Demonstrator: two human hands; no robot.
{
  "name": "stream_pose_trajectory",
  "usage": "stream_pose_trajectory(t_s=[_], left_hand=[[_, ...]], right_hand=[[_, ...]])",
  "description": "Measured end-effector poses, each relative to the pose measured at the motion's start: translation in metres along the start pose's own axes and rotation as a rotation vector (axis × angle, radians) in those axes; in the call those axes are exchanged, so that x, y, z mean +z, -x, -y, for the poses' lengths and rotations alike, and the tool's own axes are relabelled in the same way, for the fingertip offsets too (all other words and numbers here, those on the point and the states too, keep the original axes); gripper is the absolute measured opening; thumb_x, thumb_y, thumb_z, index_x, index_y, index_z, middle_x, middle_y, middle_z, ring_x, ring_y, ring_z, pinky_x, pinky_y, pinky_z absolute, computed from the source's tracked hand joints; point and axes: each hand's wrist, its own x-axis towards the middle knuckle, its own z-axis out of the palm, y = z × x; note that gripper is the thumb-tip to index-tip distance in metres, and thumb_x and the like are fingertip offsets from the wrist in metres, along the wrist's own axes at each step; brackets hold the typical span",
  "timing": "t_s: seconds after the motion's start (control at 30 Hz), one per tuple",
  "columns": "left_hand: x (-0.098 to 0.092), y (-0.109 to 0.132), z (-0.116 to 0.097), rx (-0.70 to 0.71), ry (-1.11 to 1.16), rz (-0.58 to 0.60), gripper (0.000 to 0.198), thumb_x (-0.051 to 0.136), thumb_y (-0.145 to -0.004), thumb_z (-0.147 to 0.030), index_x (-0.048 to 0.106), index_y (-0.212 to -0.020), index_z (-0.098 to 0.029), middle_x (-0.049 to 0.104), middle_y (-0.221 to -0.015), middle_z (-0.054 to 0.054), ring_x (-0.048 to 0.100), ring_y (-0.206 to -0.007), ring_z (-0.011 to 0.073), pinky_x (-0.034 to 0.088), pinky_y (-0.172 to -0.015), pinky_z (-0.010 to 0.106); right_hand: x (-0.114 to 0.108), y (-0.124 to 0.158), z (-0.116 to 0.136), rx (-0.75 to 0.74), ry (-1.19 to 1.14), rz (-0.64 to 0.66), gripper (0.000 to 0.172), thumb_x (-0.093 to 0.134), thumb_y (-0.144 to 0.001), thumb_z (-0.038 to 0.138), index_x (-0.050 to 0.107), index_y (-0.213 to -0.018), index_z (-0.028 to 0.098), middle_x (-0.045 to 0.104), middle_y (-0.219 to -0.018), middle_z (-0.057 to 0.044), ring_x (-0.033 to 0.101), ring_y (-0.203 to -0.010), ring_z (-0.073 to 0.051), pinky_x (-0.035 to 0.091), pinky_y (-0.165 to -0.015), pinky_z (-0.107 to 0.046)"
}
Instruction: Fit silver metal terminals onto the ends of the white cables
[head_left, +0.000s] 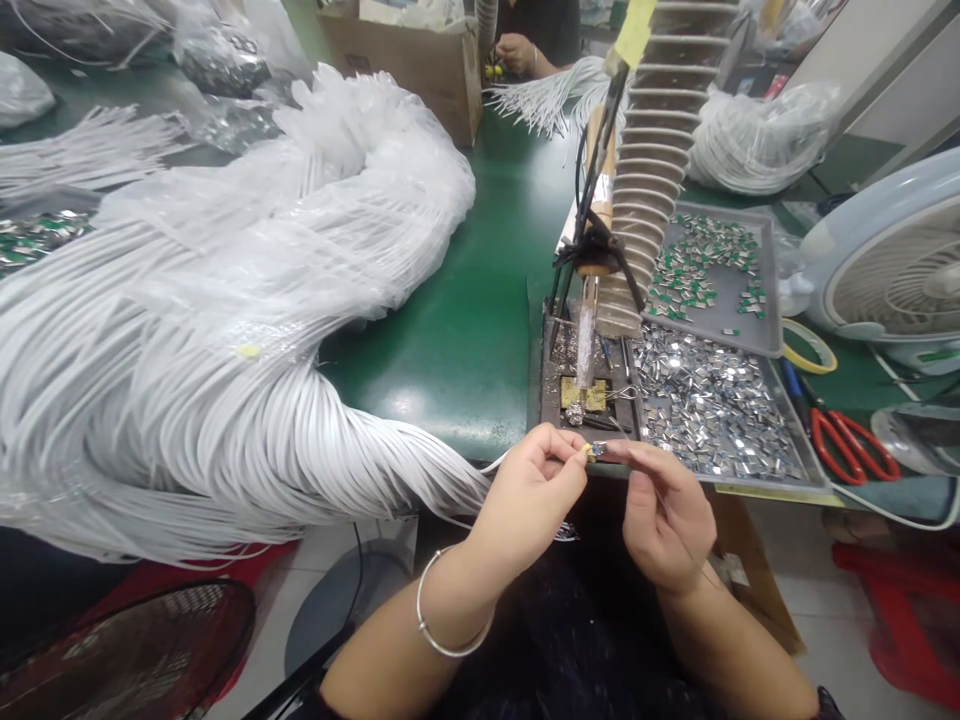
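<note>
My left hand point(536, 490) pinches the end of a white cable, where a small metal USB-type connector point(598, 449) with a bit of yellow shows at the fingertips. The cable runs back to a big bundle of white cables point(360, 440) on the left. On the right, my right hand point(670, 520) is closed with a thin solder wire point(686, 553) trailing across its palm; its index fingertip meets the connector. Just beyond the hands a soldering iron point(589, 330) hangs tip-down over a dirty stand with a yellow sponge point(595, 393).
Metal shells fill a grey tray point(806, 460), with a tray of green-ended connectors point(769, 290) overlapping its back. Red-handled pliers point(851, 445), yellow tape point(810, 347) and a fan point(892, 260) stand right. A ribbed hose point(667, 130) hangs overhead. Across the table is a co-worker's hand point(517, 52).
</note>
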Motion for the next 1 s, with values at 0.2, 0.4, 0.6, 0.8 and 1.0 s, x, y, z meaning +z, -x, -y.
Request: stream_pose_trajectory(t_s=[0.2,0.4,0.6,0.8,1.0], left_hand=[[0.000,0.000,-0.003,-0.002,-0.030,-0.016,0.016,0.057,-0.078,-0.020,0.046,-0.068,-0.016,0.057,-0.087,0.000,0.049,-0.067,0.0073,0.036,-0.059,0.022],[-0.001,-0.001,-0.007,0.009,-0.041,-0.017,0.015,0.057,-0.077,-0.021,0.045,-0.067,-0.017,0.057,-0.086,0.000,0.048,-0.065,0.0070,0.035,-0.056,0.021],[0.000,-0.005,-0.011,0.027,-0.072,-0.032,0.016,0.058,-0.075,-0.023,0.046,-0.067,-0.017,0.058,-0.084,0.000,0.046,-0.060,0.0060,0.035,-0.054,0.020],[-0.002,-0.007,-0.014,0.035,-0.088,-0.025,0.015,0.056,-0.077,-0.023,0.046,-0.068,-0.017,0.057,-0.085,-0.001,0.045,-0.057,0.0050,0.035,-0.052,0.020],[-0.006,-0.008,-0.015,0.020,-0.063,-0.007,0.016,0.057,-0.077,-0.022,0.046,-0.068,-0.017,0.057,-0.088,0.000,0.049,-0.064,0.0064,0.038,-0.058,0.021]], right_hand=[[-0.003,-0.001,0.003,-0.022,0.038,0.031,0.035,0.049,-0.081,0.002,0.060,-0.107,0.023,0.069,-0.102,-0.007,0.066,-0.094,-0.019,0.058,-0.078,-0.037],[-0.004,-0.002,0.003,0.001,0.030,0.053,0.027,0.047,-0.083,0.005,0.060,-0.100,0.021,0.067,-0.106,-0.008,0.065,-0.097,-0.020,0.058,-0.080,-0.039],[-0.001,-0.004,0.002,0.020,0.021,0.028,0.024,0.047,-0.085,0.007,0.060,-0.099,0.021,0.067,-0.105,-0.009,0.065,-0.098,-0.021,0.058,-0.079,-0.040],[0.002,-0.008,0.002,0.022,0.002,0.000,0.025,0.046,-0.085,0.006,0.061,-0.099,0.021,0.067,-0.105,-0.008,0.066,-0.097,-0.020,0.057,-0.081,-0.039],[0.004,-0.011,0.001,0.012,-0.008,-0.002,0.023,0.045,-0.087,0.009,0.060,-0.100,0.022,0.067,-0.104,-0.008,0.066,-0.095,-0.020,0.057,-0.079,-0.039]])
